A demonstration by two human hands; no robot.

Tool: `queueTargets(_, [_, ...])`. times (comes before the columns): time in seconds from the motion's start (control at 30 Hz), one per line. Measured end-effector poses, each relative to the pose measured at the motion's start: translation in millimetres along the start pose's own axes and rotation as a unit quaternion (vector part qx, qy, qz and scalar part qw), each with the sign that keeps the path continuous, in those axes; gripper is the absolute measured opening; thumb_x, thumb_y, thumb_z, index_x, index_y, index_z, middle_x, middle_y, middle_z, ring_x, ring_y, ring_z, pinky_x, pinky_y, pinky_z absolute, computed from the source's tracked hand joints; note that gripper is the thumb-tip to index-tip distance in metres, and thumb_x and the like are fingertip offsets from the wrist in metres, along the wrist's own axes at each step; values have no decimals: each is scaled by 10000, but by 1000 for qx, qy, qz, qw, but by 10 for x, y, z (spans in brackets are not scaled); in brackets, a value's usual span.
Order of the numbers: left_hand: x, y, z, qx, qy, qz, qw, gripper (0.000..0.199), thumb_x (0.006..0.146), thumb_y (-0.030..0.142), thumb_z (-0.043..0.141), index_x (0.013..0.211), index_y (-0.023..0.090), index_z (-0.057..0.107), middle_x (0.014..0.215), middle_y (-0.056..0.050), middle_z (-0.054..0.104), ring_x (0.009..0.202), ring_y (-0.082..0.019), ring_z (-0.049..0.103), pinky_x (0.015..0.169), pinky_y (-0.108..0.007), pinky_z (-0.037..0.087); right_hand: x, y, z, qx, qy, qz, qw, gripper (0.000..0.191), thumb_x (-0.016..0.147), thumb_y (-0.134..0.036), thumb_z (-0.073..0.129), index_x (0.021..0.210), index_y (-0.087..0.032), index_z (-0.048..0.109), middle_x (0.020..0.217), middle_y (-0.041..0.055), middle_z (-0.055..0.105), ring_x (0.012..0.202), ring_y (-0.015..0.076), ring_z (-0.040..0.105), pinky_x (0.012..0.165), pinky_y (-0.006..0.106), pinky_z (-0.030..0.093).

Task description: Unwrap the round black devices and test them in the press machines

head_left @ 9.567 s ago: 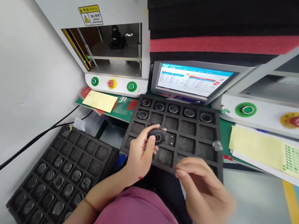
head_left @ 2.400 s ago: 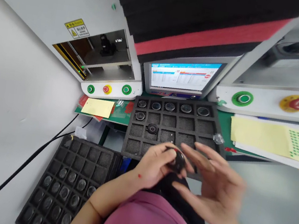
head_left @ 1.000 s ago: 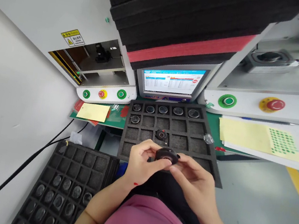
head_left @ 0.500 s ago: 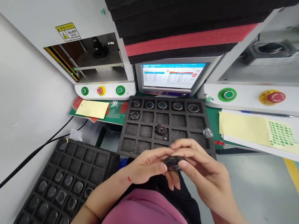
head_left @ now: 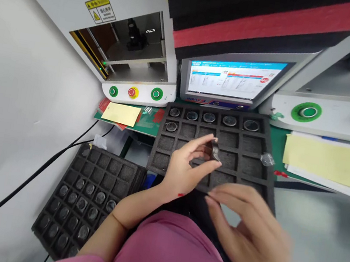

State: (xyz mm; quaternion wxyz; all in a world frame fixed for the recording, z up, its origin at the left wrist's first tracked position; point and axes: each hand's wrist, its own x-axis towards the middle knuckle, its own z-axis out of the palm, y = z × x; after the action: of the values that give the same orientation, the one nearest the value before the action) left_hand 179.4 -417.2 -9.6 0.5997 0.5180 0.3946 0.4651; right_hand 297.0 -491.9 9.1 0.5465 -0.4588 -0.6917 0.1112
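My left hand (head_left: 184, 168) holds a round dark watch case (head_left: 214, 149) on edge between thumb and fingers, above the middle of a black foam tray (head_left: 254, 147). My right hand (head_left: 251, 227) is nearer my body, right of the left one. Its thumb and fingertips are pinched together; blur hides whether anything small is between them. Several round watch cases (head_left: 209, 117) lie in the tray's far row, and one more watch case (head_left: 171, 127) sits at the left of the second row. My left hand covers part of the tray's middle compartments.
Lower left, a second foam tray (head_left: 96, 176) holds several round cases. Behind stand a lit screen (head_left: 232, 80) and a machine with green buttons (head_left: 156, 94). A clear plastic scrap (head_left: 267, 159) lies on the tray's right edge, near yellow paper (head_left: 323, 159). Black cables run at left.
Both hands were together around a dark round piece. Now they are apart: the left has moved forward over the tray with the watch case, the right sits back, pinched. The view has shifted.
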Motion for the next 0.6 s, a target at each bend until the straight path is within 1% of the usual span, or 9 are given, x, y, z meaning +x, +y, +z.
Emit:
queueTargets(0.07, [28,14,18,42,55,51,996,499,763,241,749,1246,206,626,1251,-100,665,1020,-178,648,934,-344,523,6,-59,70,53,-28,10,998,181,853,-40,644,951,-190,615,779,32,639,702,147,626,607,263,522])
queueTargets(0.1, [39,24,23,59,74,72,993,487,771,229,740,1244,207,626,1251,-98,663,1025,-176,643,940,-344,522,8,-73,104,70,-30,20,997,169,855,-48,648,948,-184,613,771,31,639,696,142,627,602,256,520])
queueTargets(0.17, [52,42,29,82,92,98,988,481,780,222,733,1248,210,622,1254,-95,659,1037,-180,638,952,-353,521,9,-80,157,86,-35,33,995,157,850,-51,660,941,-172,619,776,34,648,704,135,634,610,246,520])
queueTargets(0.3, [63,57,30,92,98,117,984,483,787,205,731,1255,220,614,1256,-88,659,1047,-184,639,962,-363,523,5,-70,197,88,-45,47,994,150,847,-36,660,916,-166,633,777,30,668,713,120,643,632,226,523])
queueTargets(0.4, [56,62,31,91,107,128,982,495,784,181,733,1261,223,607,1257,-84,660,1052,-182,641,946,-349,535,8,-68,192,91,-51,49,993,141,854,-32,645,884,-170,639,753,20,671,690,110,646,616,212,521])
queueTargets(0.5, [25,75,29,82,110,137,981,521,792,172,729,1291,222,589,1276,-87,648,1107,-192,635,979,-351,530,19,-61,171,81,-60,27,995,127,863,-37,625,865,-164,634,741,25,672,656,111,642,591,212,517])
queueTargets(0.6, [-20,96,22,66,89,150,982,537,801,185,730,1315,232,584,1295,-85,633,1176,-208,616,1024,-359,519,40,-72,123,81,-76,-5,994,117,876,-48,596,867,-162,624,739,33,670,635,118,634,575,223,519])
